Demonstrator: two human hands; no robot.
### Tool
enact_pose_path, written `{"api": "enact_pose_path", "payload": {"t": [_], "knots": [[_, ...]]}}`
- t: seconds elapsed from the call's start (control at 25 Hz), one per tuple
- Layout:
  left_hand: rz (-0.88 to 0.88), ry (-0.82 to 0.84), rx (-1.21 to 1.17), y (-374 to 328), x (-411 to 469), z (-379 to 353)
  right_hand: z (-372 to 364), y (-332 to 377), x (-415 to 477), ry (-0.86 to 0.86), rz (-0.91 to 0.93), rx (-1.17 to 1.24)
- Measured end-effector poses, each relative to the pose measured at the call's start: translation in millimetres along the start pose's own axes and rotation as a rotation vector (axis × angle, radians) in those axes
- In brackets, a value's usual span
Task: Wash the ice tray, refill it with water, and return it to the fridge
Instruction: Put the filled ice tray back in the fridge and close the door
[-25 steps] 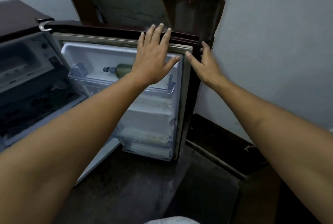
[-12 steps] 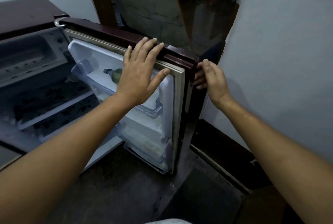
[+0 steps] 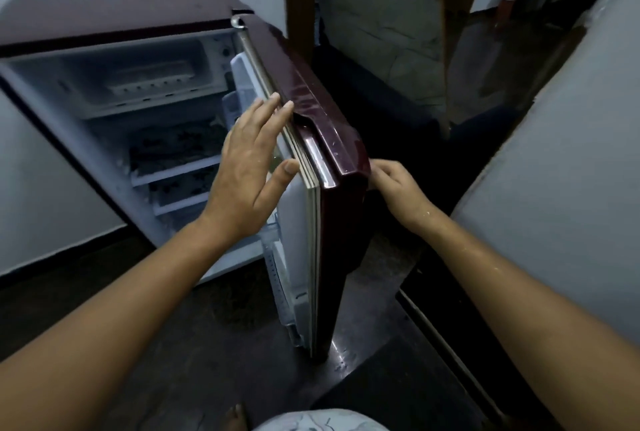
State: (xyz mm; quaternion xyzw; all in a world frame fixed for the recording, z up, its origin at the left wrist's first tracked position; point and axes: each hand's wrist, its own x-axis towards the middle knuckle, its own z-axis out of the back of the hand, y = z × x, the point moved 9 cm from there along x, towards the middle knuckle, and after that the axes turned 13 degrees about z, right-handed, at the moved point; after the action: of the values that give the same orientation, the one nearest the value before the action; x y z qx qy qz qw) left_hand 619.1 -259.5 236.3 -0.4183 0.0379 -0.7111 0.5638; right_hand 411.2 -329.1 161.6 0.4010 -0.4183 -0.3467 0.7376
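While sandwiching the maroon refrigerator door with its white inner liner (image 3: 332,139) from both sides, carries nothing: no tray in either hand. Looks like a door-swinging step at the small maroon-topped refrigerator (image 3: 114,8), and from this one view cannot be settled as the opening that starts the job or the closing that ends it. Lays the left hand (image 3: 249,171) flat and open, fingers straight, with the fingertips (image 3: 272,101) against the grey seal along the door's inner edge. Sets the right hand (image 3: 398,188) on the outer face, just under the door's near top corner, fingers bent toward the panel. Cannot tell whether gripping or only pressing, with the tips hidden behind that corner. Leaves what appears to be the pale plastic ice tray with a row of small cells (image 3: 149,80) deep in the upper freezer compartment (image 3: 86,60), well apart from the left hand, up and to its left, and farther again from the right hand, with the door between. If opening: swing wide, free the left hand, reach up into the compartment and draw the tray out level. If closing: pull the left fingers clear of the seal first, then push from outside until seated against the cabinet.
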Motion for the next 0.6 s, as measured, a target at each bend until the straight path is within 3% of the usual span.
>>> {"api": "enact_pose_path", "payload": {"t": [0.2,0.4,0.6], "knots": [[0.189,-0.081,0.003,61,-40,58,-98,14,-3,0.259,-0.118,0.301],[0.380,-0.196,0.041,134,-78,121,-200,32,12,0.472,-0.173,0.298],[0.592,-0.220,0.169,218,-109,179,-290,55,44,0.353,-0.107,0.303]]}}
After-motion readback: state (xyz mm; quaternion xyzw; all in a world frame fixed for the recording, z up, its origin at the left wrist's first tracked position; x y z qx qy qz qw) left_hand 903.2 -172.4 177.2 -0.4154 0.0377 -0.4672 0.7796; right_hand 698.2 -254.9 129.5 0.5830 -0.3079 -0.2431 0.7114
